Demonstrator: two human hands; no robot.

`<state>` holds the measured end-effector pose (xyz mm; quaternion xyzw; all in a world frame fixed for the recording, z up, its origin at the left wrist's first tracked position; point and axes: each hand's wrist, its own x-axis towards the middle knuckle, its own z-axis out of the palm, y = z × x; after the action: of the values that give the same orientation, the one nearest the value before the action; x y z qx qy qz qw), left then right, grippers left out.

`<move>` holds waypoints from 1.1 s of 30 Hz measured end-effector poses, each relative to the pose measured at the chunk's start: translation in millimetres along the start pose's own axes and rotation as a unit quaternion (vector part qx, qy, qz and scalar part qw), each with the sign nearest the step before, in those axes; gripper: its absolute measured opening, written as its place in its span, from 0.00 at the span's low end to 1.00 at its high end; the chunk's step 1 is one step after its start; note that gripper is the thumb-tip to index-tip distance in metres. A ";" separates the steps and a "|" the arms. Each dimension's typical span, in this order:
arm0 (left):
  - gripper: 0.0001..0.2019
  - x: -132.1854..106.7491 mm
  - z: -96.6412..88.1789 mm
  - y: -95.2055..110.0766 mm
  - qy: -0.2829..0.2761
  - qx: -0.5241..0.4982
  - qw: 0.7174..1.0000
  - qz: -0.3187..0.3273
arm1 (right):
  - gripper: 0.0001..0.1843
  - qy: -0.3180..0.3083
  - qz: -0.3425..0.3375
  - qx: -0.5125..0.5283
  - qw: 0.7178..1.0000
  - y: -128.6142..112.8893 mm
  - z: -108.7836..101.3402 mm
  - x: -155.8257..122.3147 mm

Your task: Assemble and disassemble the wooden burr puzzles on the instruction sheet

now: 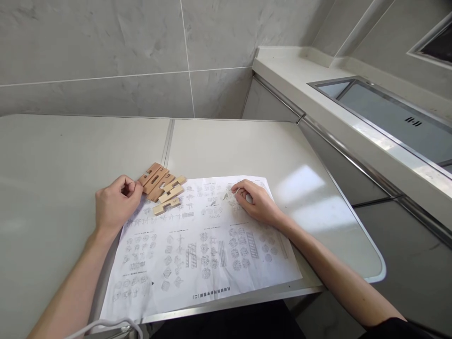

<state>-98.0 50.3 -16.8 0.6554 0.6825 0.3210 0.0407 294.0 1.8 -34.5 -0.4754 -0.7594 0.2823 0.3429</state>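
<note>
Wood pieces (161,185) at left hand (115,202) overlap edge of paper (208,226), tabletop (226,148) beyond.

The pale table (226,146) has rounded corners and a seam (168,141) across its top. A creased printed sheet (169,296) lies along the near edge. Wooden pieces (154,186) cover its far left corner, some apparently reaching past it onto the tabletop.

Left hand (118,201) is at wooden pieces (156,192) — right hand (259,203) over printed sheet (176,297).
</note>
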 end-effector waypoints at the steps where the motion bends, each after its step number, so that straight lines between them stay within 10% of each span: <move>1: 0.14 -0.1 -0.1 0.2 -0.001 0.001 1.000 0.000 | 0.10 0.000 0.000 0.000 1.000 -0.3 0.0 0.0; 33: 0.14 -0.8 -2.9 6.3 -0.016 0.011 1.000 -0.015 | 0.09 -0.009 -0.003 -0.003 1.000 -0.9 -0.1 -0.1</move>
<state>-93.8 48.0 -11.7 0.6502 0.6951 0.3027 0.0494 293.6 1.3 -33.9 -0.4715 -0.7647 0.2836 0.3353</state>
